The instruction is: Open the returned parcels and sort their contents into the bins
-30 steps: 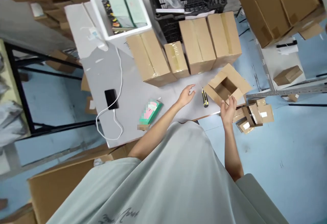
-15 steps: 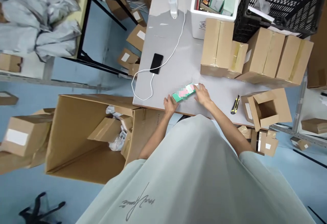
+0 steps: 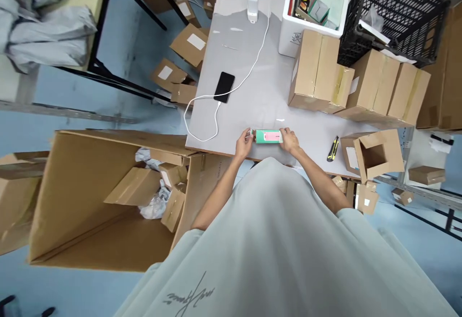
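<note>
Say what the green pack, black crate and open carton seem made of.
Green pack: probably smooth printed card, given crisp edges.
Black crate: likely dull moulded plastic, given its regular lattice.
Open carton: matte brown cardboard, given its folded flaps.

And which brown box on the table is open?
The brown box right of the yellow cutter; its opening shows, while the other four boxes look taped shut.

bright, diffuse light | large carton [image 3: 83, 182] shaded inside | edges stretched
</note>
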The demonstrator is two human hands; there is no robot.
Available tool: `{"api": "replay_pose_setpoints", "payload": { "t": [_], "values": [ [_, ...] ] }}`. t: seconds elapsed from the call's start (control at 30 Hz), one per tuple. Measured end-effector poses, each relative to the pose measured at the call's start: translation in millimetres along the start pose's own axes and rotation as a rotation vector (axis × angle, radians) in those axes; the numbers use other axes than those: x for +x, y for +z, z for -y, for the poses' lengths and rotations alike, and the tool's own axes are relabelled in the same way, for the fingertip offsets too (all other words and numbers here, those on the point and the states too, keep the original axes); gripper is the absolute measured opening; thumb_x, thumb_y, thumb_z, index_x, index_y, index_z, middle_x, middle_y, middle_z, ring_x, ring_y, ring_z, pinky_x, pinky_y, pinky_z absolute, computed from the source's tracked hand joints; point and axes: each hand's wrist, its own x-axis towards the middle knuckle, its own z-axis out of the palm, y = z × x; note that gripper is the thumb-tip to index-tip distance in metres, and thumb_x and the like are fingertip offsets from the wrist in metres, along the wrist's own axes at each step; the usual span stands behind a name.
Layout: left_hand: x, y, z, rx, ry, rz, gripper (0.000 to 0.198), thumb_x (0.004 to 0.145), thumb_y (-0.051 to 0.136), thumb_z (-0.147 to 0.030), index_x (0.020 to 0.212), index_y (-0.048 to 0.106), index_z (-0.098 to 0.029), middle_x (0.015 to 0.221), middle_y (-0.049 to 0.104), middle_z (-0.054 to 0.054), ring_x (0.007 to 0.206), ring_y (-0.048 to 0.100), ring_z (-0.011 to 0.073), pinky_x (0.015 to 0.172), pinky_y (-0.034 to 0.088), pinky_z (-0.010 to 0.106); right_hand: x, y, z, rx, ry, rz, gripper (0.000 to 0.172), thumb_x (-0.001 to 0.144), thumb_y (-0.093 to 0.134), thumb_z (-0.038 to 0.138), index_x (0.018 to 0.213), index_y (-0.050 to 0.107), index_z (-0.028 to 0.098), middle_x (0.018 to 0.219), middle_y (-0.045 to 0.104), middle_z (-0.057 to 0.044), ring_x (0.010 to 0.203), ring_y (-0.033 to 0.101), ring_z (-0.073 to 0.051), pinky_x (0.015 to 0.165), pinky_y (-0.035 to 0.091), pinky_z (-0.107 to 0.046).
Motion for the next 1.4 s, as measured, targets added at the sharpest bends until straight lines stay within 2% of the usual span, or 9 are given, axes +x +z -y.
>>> {"api": "replay_pose_setpoints", "payload": {
  "t": [0.1, 0.23, 0.37, 0.6, 0.87, 1.03, 1.2, 1.3, 1.4],
  "values": [
    [-3, 9.4, -17, -0.104, 0.143, 0.093, 0.084, 0.097, 0.079, -0.074, 0.156, 0.069, -0.016, 0.152, 0.076, 0.025, 0.128, 0.079, 0.0358, 0.113, 0.065, 0.051, -36, 4, -21, 0.116, 0.075, -0.109, 0.069, 0.099, 0.071, 0.019, 0.165, 0.054, 0.02, 0.164, 0.058, -0.021, 0.133, 0.066, -0.039, 0.115, 0.06, -0.052],
    [-15, 29.0, -45, -0.217, 0.248, 0.261, 0.084, 0.094, 0.076, -0.079, 0.151, 0.073, -0.018, 0.161, 0.072, 0.023, 0.139, 0.077, 0.0372, 0.119, 0.063, 0.053, -78, 6, -44, 0.273, 0.114, -0.276, 0.065, 0.095, 0.071, 0.022, 0.159, 0.06, 0.021, 0.156, 0.063, -0.019, 0.128, 0.069, -0.038, 0.114, 0.06, -0.054],
    [-29, 46.9, -68, -0.286, 0.239, 0.376, 0.084, 0.09, 0.083, -0.077, 0.151, 0.074, -0.02, 0.164, 0.071, 0.021, 0.143, 0.075, 0.0383, 0.122, 0.061, 0.055, -109, 7, -56, 0.395, 0.141, -0.408, 0.067, 0.091, 0.075, 0.024, 0.156, 0.062, 0.02, 0.153, 0.065, -0.019, 0.132, 0.07, -0.038, 0.117, 0.06, -0.055],
    [-48, 62.4, -93, -0.272, 0.242, 0.419, 0.074, 0.09, 0.086, -0.074, 0.144, 0.079, -0.024, 0.159, 0.076, 0.018, 0.141, 0.076, 0.0364, 0.122, 0.061, 0.057, -140, 8, -62, 0.502, 0.183, -0.49, 0.067, 0.088, 0.08, 0.023, 0.154, 0.064, 0.022, 0.153, 0.068, -0.018, 0.138, 0.071, -0.037, 0.119, 0.061, -0.054],
    [-71, 63.6, -107, -0.153, 0.338, 0.371, 0.066, 0.097, 0.078, -0.078, 0.136, 0.084, -0.026, 0.157, 0.078, 0.016, 0.146, 0.074, 0.0362, 0.126, 0.059, 0.056, -158, 12, -59, 0.505, 0.229, -0.501, 0.075, 0.089, 0.082, 0.022, 0.161, 0.061, 0.022, 0.156, 0.067, -0.018, 0.138, 0.073, -0.038, 0.12, 0.061, -0.055],
    [-94, 66.6, -118, 0.047, 0.507, 0.29, 0.077, 0.105, 0.067, -0.083, 0.16, 0.073, -0.029, 0.176, 0.062, 0.016, 0.166, 0.057, 0.0352, 0.127, 0.059, 0.051, -161, 13, -55, 0.483, 0.246, -0.515, 0.079, 0.093, 0.081, 0.026, 0.169, 0.055, 0.023, 0.157, 0.066, -0.019, 0.137, 0.074, -0.039, 0.118, 0.062, -0.057],
    [-98, 69.8, -127, 0.227, 0.664, 0.23, 0.074, 0.115, 0.051, -0.077, 0.171, 0.063, -0.029, 0.182, 0.055, 0.014, 0.171, 0.052, 0.0343, 0.142, 0.042, 0.057, -164, 11, -48, 0.445, 0.277, -0.517, 0.083, 0.098, 0.079, 0.032, 0.174, 0.049, 0.022, 0.157, 0.066, -0.02, 0.137, 0.074, -0.04, 0.117, 0.064, -0.058],
    [-92, 74.5, -130, 0.16, 0.675, 0.216, 0.072, 0.114, 0.054, -0.078, 0.165, 0.069, -0.03, 0.177, 0.06, 0.015, 0.166, 0.057, 0.0341, 0.139, 0.045, 0.056, -166, 6, -45, 0.432, 0.275, -0.517, 0.083, 0.1, 0.078, 0.035, 0.176, 0.046, 0.022, 0.156, 0.065, -0.021, 0.137, 0.074, -0.041, 0.115, 0.065, -0.059],
    [-87, 80.1, -134, -0.014, 0.593, 0.144, 0.07, 0.109, 0.061, -0.081, 0.155, 0.078, -0.03, 0.167, 0.067, 0.015, 0.16, 0.061, 0.0341, 0.131, 0.055, 0.051, -172, 0, -38, 0.428, 0.234, -0.511, 0.085, 0.102, 0.076, 0.038, 0.179, 0.044, 0.022, 0.156, 0.064, -0.023, 0.132, 0.076, -0.044, 0.111, 0.066, -0.063]
  ]
}}
